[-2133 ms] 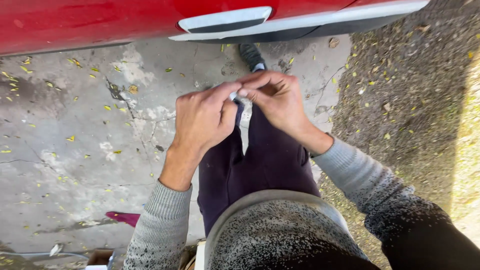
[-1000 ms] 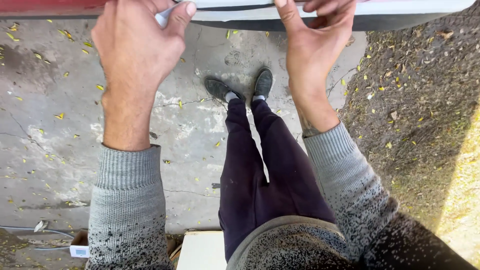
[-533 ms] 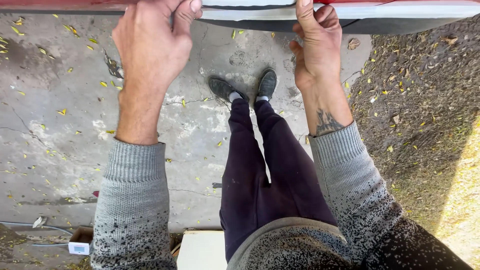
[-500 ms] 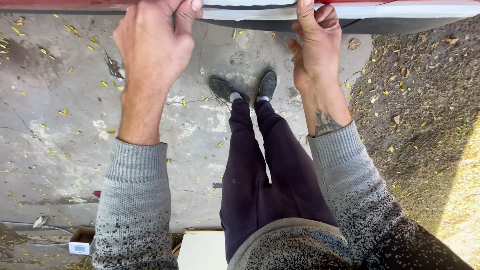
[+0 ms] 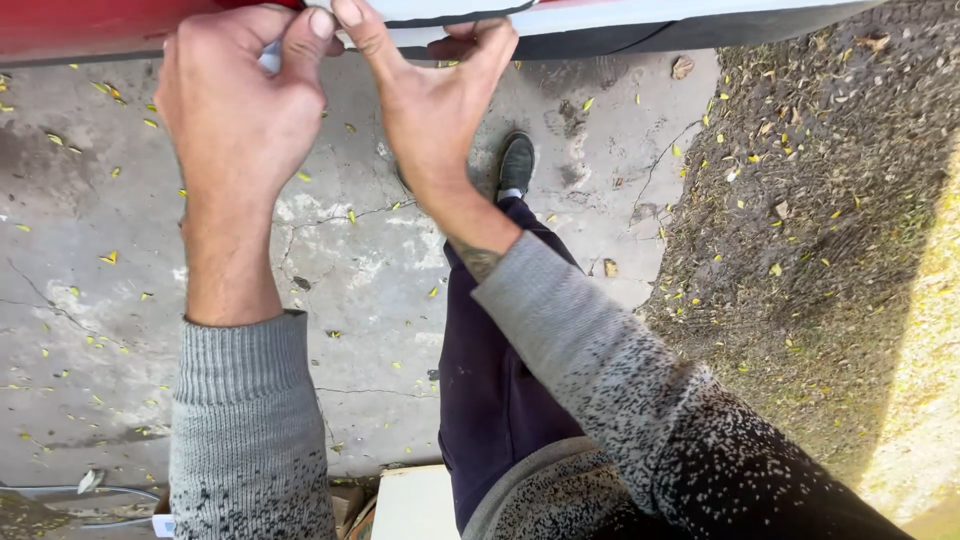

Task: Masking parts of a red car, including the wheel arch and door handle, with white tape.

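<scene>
Left hand [image 5: 240,110] fingers pinch a small white piece [image 5: 270,58], seemingly; right hand [image 5: 435,95] fingers touch it, half-curled.

Cracked concrete ground [image 5: 90,300] fills the left, leaf-strewn dirt [image 5: 820,250] the right; a white box [image 5: 415,505] sits bottom centre.

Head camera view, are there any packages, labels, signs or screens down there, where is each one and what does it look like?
Box: bottom edge, beside the legs; flat pale cream top, rectangular, partly cut off.
Small white item: bottom left on the concrete, by a thin cable; too small to tell its kind.
White piece: pinched in the left hand near the right hand, mostly hidden.
No signs or screens show.
</scene>
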